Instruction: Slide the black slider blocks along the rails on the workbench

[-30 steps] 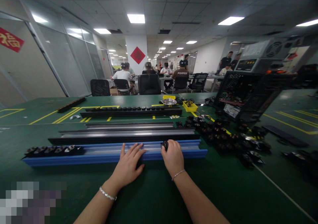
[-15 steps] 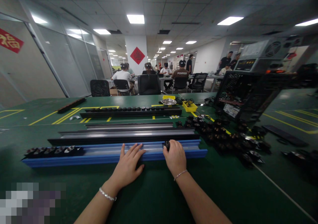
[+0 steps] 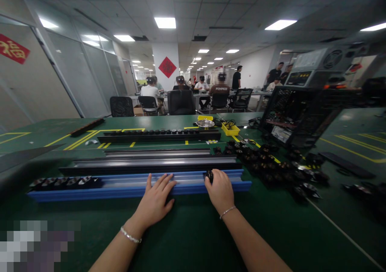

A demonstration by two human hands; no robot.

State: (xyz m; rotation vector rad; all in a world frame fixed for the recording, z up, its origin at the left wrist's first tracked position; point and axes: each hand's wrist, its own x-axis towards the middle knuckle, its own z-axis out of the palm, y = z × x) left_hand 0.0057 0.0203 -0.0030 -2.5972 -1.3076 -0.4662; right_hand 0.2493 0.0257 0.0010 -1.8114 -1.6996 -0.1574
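Observation:
A long blue rail (image 3: pixel 120 189) lies across the green table in front of me. Several small black parts (image 3: pixel 64 182) sit in a row in its left end. My left hand (image 3: pixel 156 201) rests flat on the rail's near edge, fingers spread, holding nothing. My right hand (image 3: pixel 221 191) is closed round a small black knob-like part (image 3: pixel 209 176) and holds it in the rail's channel, toward the right end. A heap of the same black parts (image 3: pixel 271 165) lies on the table to the right of the rail.
Behind the blue rail lie black rails (image 3: pixel 150 164), one filled with parts (image 3: pixel 157 135). A yellow bin (image 3: pixel 230 128) and metal dish (image 3: pixel 205 123) stand further back. A black open computer case (image 3: pixel 298 113) is at right. People sit at desks far behind.
My right hand has slid the black part to the right along the blue rail. My left hand has stayed put. A dark blurred shape has come in at the left edge.

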